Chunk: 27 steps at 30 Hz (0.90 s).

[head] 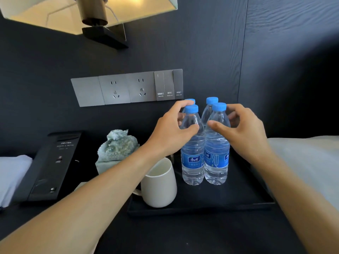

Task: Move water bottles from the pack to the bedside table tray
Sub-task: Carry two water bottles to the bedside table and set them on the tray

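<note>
Several clear water bottles with blue caps and blue labels stand upright, close together, at the back of the black tray (pixel 201 210) on the bedside table. My left hand (pixel 170 132) wraps the shoulder of the front left bottle (pixel 193 162), thumb in front and fingers behind. In the same way, my right hand (pixel 245 129) wraps the front right bottle (pixel 216 162). Only the caps and necks of the rear left bottle (pixel 190 100) and rear right bottle (pixel 211 100) show. The pack is out of view.
A white mug (pixel 159 187) stands on the tray's left side under my left forearm. A green stone ornament (pixel 117 145) and a black phone console (pixel 49 167) sit to the left. Wall sockets (pixel 128 88) and a lamp (pixel 91 13) hang above. White bedding (pixel 308 162) lies on the right.
</note>
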Motion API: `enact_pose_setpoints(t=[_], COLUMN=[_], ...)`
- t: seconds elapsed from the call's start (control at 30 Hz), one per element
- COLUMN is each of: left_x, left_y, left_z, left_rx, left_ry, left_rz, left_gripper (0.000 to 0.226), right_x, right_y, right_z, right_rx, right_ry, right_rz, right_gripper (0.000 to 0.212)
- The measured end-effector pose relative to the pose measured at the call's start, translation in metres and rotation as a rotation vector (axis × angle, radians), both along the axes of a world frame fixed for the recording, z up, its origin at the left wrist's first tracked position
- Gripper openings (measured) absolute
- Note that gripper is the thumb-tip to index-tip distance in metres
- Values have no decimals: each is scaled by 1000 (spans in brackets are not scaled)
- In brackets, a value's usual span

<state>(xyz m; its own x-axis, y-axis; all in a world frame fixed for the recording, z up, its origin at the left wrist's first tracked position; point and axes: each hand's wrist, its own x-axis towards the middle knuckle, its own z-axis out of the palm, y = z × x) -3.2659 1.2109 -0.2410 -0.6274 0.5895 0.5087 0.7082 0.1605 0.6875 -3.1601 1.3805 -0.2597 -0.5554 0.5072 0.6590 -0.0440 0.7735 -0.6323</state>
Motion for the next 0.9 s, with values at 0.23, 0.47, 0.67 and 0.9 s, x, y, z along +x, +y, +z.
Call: enact_pose_setpoints(t=[0.23,0.47,0.67,0.9], left_x=[7,6,5,9], left_y=[3,-1,1,1], left_z=[-7,-3,-7,-5], left_rx=[-2,23,42,2], left_ry=[117,82,101,198], left_rz=[174,117,136,207], left_gripper=[68,45,48,52], right_x=[2,4,3,0], right_y=[4,8,8,8], right_z=[0,0,-2,-8], right_rx=[-61,-125,-169,-107], right_ry=[11,20,21,-3], right_rz=[136,179,214,192], right_gripper=[44,39,39,44])
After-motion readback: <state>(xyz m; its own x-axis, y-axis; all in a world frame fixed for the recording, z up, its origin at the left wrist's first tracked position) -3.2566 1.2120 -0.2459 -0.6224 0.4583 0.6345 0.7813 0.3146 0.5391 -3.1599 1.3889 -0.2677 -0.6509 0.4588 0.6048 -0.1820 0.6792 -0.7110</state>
